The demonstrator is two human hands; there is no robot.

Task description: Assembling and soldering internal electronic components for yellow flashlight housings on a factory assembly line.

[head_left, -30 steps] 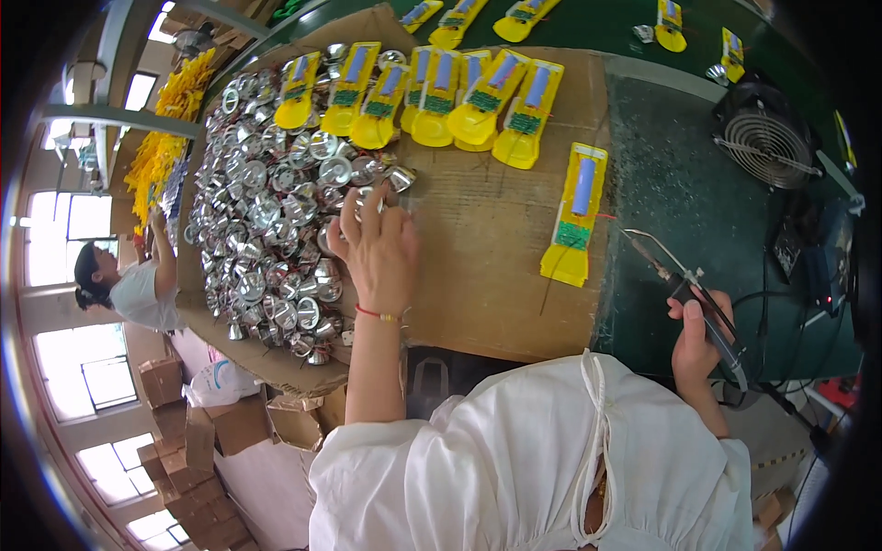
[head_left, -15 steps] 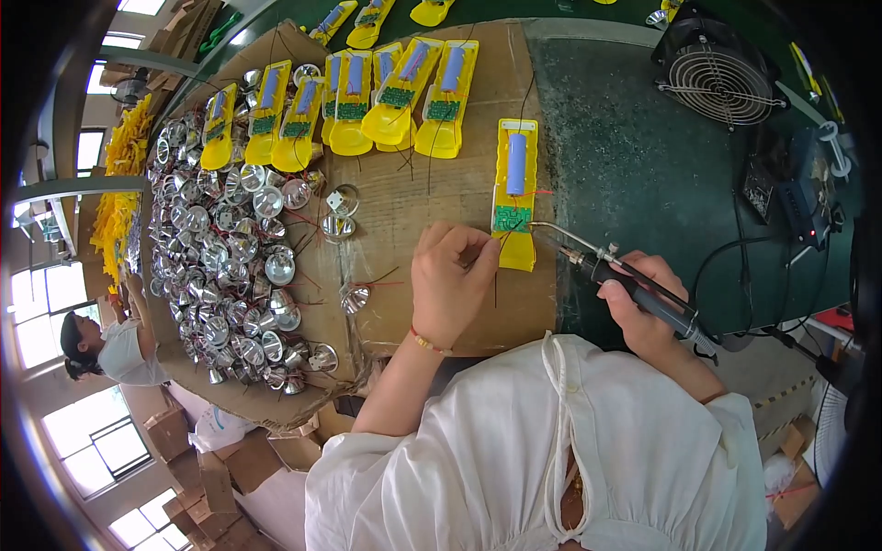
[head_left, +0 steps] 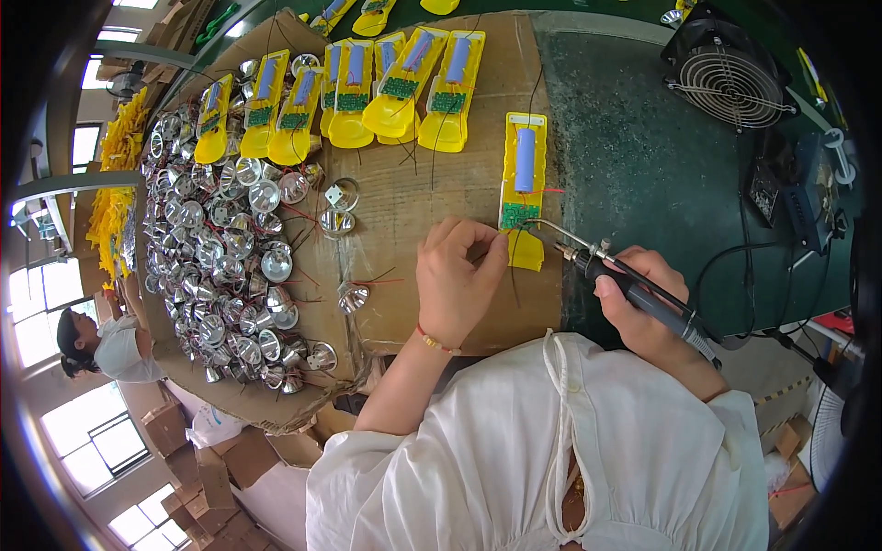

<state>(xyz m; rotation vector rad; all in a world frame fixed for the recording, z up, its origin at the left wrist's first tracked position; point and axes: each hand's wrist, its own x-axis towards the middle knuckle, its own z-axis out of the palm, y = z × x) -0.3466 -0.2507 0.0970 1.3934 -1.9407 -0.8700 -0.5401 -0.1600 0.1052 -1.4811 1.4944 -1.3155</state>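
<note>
A yellow plastic housing (head_left: 527, 253) lies lengthwise on the cardboard. It carries a violet cylindrical battery cell (head_left: 525, 161) and a green circuit board (head_left: 516, 214). My right hand (head_left: 643, 298) grips a soldering iron (head_left: 634, 286), whose bent tip touches or nearly touches the board's lower right edge. A thin tube runs along the iron. At the board's lower left, my left hand (head_left: 459, 271) pinches thumb and forefinger together on what looks like a thin dark wire. The fingers partly hide it. Another dark wire hangs down over the housing, and a red one sticks out to the right.
Several similar yellow housings (head_left: 445, 133) with cells and boards lie along the back. Left is a big heap of silver reflector cups (head_left: 211, 248); a loose cup (head_left: 353, 297) lies nearer me. A fan (head_left: 730, 83) and a blue soldering station (head_left: 808, 197) stand right. Another person (head_left: 124, 349) is far left.
The view has shifted slightly. My left fingertips have come a little closer to the board's lower edge, and the dark wire over the housing now slants. The iron's tip stays at the board.
</note>
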